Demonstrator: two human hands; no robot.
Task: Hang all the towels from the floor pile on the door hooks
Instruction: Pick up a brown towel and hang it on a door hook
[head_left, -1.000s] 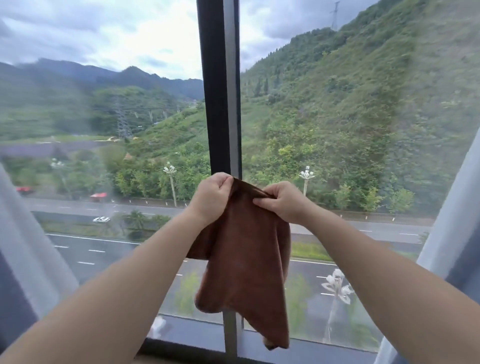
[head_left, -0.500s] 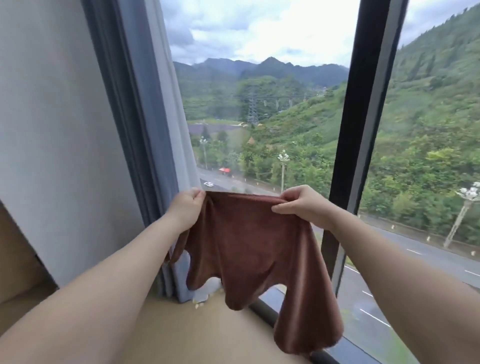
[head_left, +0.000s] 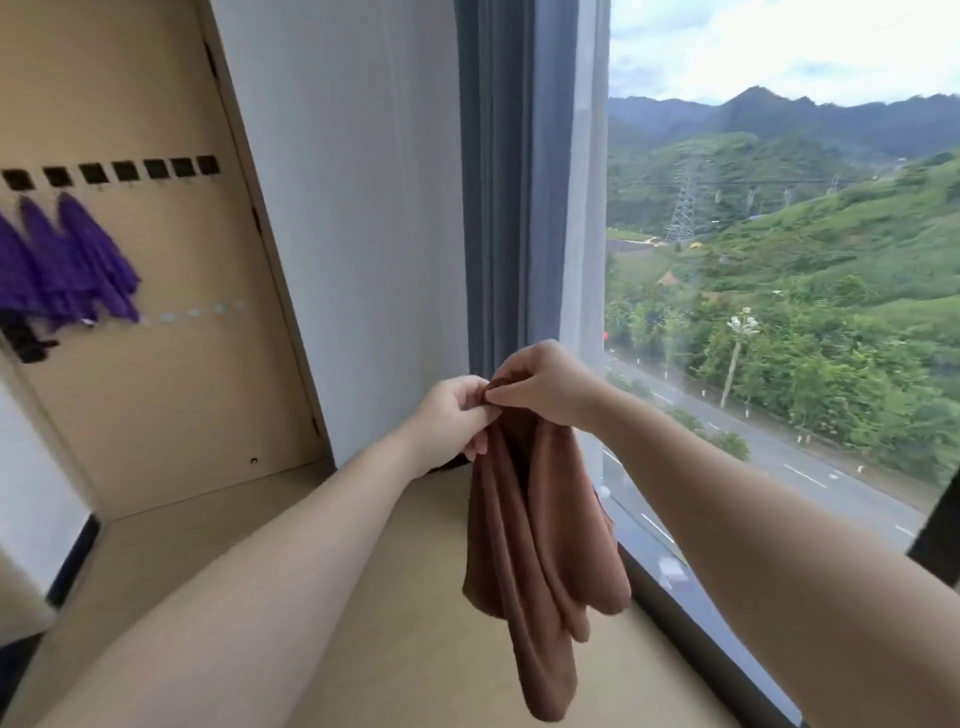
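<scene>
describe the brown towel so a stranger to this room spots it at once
Find the big window on the right, then the grey curtain at its left edge. Before it, the left hand and right hand pinch the top of the brown towel, which dangles bunched. It is the only brown one; the purple towels hang from door hooks.

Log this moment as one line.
held: brown cloth towel, bunched; left hand: pinching top; right hand: pinching top; hung: purple towels; black door hooks: several free

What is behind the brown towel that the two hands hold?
Behind the brown cloth towel are visible the grey curtain, the beige floor and the dark lower window frame. Where curtain meets floor is covered by the towel.
</scene>
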